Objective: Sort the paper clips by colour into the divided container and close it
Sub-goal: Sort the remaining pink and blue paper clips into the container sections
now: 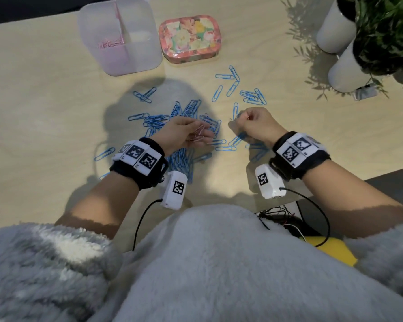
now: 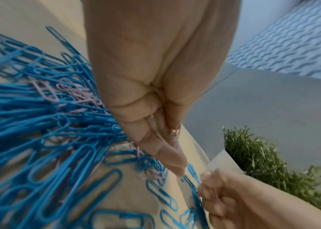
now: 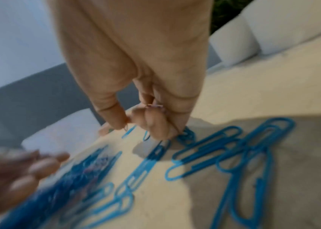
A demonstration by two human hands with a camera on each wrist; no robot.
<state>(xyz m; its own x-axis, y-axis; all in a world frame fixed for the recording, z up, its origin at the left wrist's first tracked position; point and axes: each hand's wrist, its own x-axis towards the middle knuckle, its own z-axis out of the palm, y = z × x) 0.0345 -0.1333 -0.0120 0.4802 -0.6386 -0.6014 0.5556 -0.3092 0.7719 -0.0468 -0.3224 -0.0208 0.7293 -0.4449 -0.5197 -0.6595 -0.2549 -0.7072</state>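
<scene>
At the far left of the pale wooden table (image 1: 44, 89) stands the translucent plastic divided container (image 1: 120, 36), open, with thin pink wire paper clips (image 1: 108, 44) lying in its near-left compartment; the neighbouring compartments look bare, though the frosted walls make that uncertain. Just right of it sits a floral-printed rounded tin (image 1: 190, 37); whether this is the container's cover cannot be told. Nearer the person, the left hand (image 1: 186, 132) has its fingers loosely cupped around a small bunch of pink clips (image 1: 199, 133) above the dense heap of blue plastic-coated paper clips (image 1: 184, 117). Further right, the right hand (image 1: 254, 123) is curled into a pinch, seemingly gathering a pink clip against its fingertips (image 3: 151, 122), though motion blur leaves the colour doubtful. The step in hand appears to be picking the pink clips out of the blue; more pink strands (image 2: 73, 96) show tangled inside the heap in the left wrist view. Next would likely come carrying both handfuls to the pink compartment, which calls for keeping the loose bunch from spilling. At the far right stand 2 white cylindrical planters (image 1: 340, 54), their tops cut off.
</scene>
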